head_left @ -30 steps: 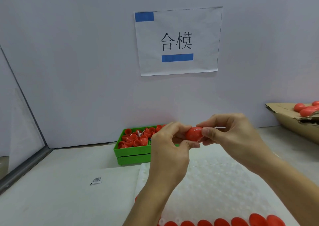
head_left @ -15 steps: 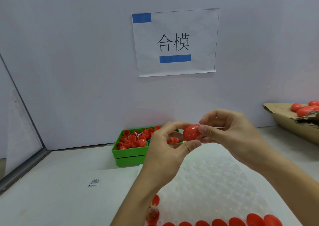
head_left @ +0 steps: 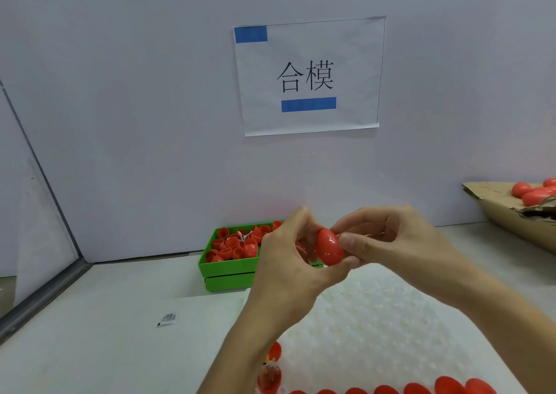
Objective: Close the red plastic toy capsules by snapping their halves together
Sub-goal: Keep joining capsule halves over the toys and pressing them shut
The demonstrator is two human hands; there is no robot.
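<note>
Looking down from the head camera, the red capsule (head_left: 329,247) sits in mid-air above the far edge of the white dimpled tray (head_left: 391,333), in front of the green bin (head_left: 231,276) of loose red halves (head_left: 234,246). Both hands grip it: the left hand (head_left: 288,261) curls round its left and underside, thumb beneath, while the right hand (head_left: 391,240) pinches its right flank, thumb pressed flat on the shell. Held from opposite sides like this, the two hands can likely squeeze toward each other, which is what a snap fit asks for; holding it clear of the tray keeps the push square between the fingers.

The capsule is egg-shaped, and its long axis runs nearly upright, tipped a little so the top leans left and the lower end points down-right toward the right thumb. No seam or gap shows on the glossy face turned to the camera, so whether the halves are fully seated cannot be told.

A cardboard box (head_left: 508,213) at far right holds closed capsules (head_left: 529,193), probably the finished pile, and more red pieces (head_left: 421,389) line the tray's near edge
</note>
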